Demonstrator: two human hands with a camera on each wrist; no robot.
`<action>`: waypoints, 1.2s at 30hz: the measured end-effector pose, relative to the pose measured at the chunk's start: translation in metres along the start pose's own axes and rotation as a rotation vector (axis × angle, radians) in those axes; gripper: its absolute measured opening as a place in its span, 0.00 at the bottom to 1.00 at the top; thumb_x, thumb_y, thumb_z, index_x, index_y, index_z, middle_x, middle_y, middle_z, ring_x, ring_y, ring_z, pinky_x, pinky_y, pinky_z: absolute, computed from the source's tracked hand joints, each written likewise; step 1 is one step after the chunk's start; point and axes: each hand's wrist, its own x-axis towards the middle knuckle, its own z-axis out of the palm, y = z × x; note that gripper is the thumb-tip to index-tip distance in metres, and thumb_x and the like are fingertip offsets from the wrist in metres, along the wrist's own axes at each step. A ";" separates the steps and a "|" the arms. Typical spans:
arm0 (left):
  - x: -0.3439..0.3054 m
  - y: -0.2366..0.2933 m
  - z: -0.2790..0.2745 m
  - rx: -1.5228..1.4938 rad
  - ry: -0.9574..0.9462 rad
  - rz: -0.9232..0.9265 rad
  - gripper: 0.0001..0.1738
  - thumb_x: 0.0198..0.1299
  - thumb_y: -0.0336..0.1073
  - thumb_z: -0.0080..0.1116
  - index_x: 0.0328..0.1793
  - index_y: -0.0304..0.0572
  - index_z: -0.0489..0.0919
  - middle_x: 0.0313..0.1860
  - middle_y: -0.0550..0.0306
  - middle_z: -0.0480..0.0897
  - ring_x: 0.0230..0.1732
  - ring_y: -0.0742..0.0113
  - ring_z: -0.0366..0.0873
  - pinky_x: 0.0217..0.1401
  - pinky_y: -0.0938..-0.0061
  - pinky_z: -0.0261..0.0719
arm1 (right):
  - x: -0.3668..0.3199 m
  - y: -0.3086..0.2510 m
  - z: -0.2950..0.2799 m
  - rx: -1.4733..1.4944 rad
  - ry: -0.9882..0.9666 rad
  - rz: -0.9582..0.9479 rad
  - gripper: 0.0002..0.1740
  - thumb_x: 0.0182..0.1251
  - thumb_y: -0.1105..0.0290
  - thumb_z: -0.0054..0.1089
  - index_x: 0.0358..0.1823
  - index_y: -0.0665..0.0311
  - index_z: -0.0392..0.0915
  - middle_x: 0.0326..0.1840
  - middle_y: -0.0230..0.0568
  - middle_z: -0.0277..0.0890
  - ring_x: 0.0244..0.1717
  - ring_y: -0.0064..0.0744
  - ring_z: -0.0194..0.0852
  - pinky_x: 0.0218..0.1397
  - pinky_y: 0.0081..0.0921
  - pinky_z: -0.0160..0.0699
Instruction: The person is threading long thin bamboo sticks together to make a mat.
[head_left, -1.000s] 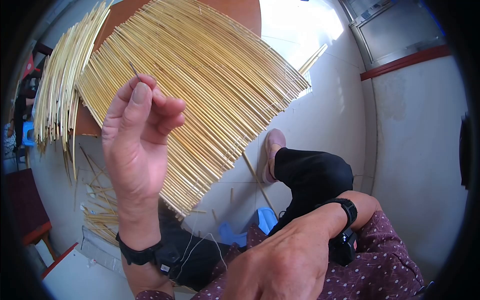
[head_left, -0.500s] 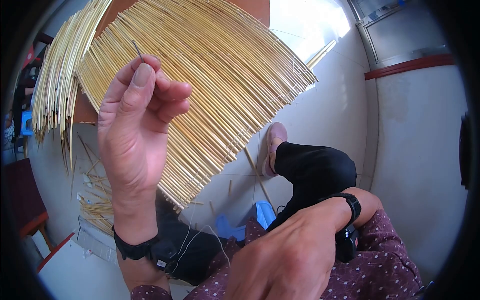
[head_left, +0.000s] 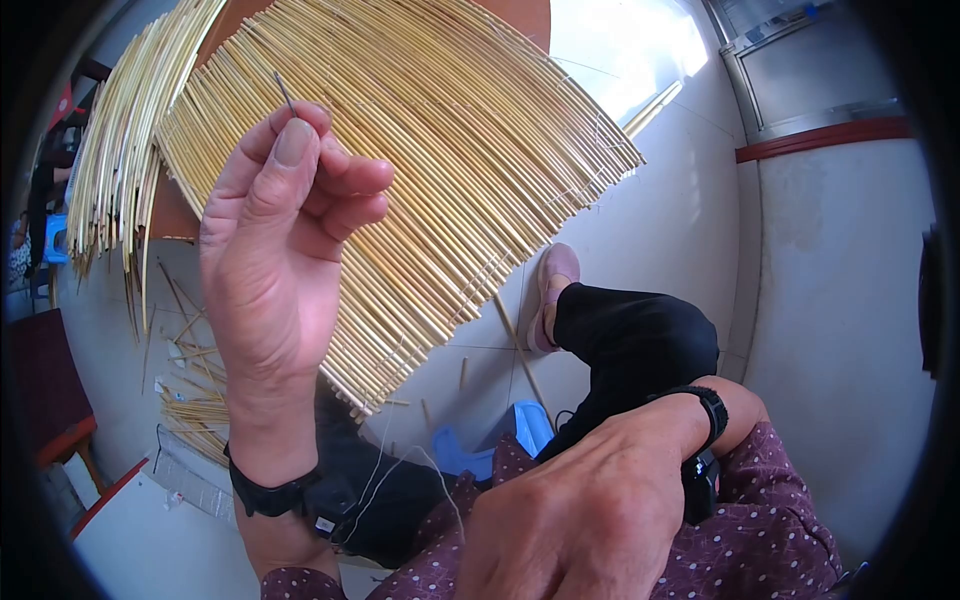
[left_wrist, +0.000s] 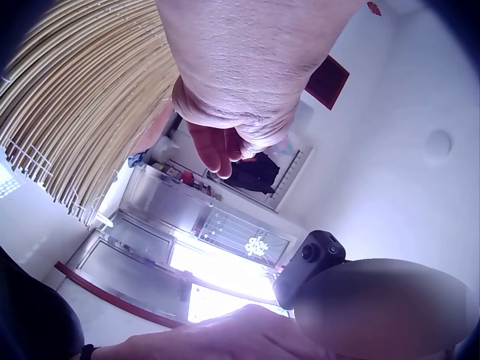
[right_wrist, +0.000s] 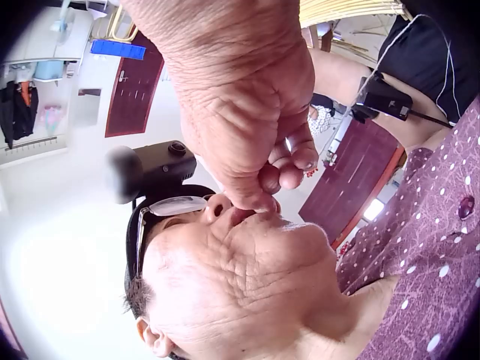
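Note:
My left hand [head_left: 270, 250] is raised in the head view, pinching a thin dark needle [head_left: 284, 92] between thumb and index finger, its tip pointing up. Behind it spreads a mat of straw-coloured stalks [head_left: 440, 200], bound with thread near its edge. My right hand [head_left: 580, 500] is low and close to the head camera, its fingers hidden there. The right wrist view has this right hand [right_wrist: 240, 105] up at the person's mouth, fingers curled. A white thread [head_left: 430, 458] runs from near the mat's lower corner over the lap toward those fingers.
Loose stalks [head_left: 130, 160] hang at the left of the brown table [head_left: 175, 220]. More cut stalks [head_left: 195, 415] lie on the floor below. A blue plastic stool [head_left: 530, 425] stands beside the bent knee [head_left: 640, 335]. A wall [head_left: 840, 300] rises at the right.
The left hand and needle have risen slightly in the head view, still pinched the same way. The right hand has shifted a little to the right. The mat appears slightly shifted as the view moves.

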 end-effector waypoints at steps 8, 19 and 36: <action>-0.004 0.004 0.003 0.016 0.031 -0.029 0.13 0.65 0.37 0.58 0.50 0.36 0.78 0.34 0.56 0.83 0.37 0.64 0.85 0.40 0.76 0.86 | 0.006 -0.032 -0.030 -0.608 -0.048 0.246 0.06 0.67 0.72 0.55 0.35 0.68 0.77 0.30 0.40 0.76 0.31 0.32 0.76 0.34 0.27 0.73; -0.016 -0.004 0.011 0.095 -0.100 -0.089 0.10 0.62 0.31 0.62 0.47 0.35 0.79 0.39 0.57 0.81 0.37 0.73 0.78 0.42 0.81 0.80 | -0.001 -0.031 -0.065 -0.719 0.956 0.355 0.06 0.69 0.71 0.57 0.36 0.67 0.78 0.20 0.25 0.70 0.18 0.10 0.62 0.19 0.11 0.62; -0.020 -0.005 0.019 0.335 -0.128 -0.034 0.08 0.61 0.26 0.62 0.47 0.33 0.81 0.41 0.62 0.78 0.44 0.77 0.76 0.52 0.80 0.75 | -0.001 -0.029 -0.068 -0.655 0.920 0.285 0.07 0.68 0.70 0.59 0.36 0.67 0.78 0.22 0.26 0.71 0.18 0.11 0.64 0.18 0.10 0.63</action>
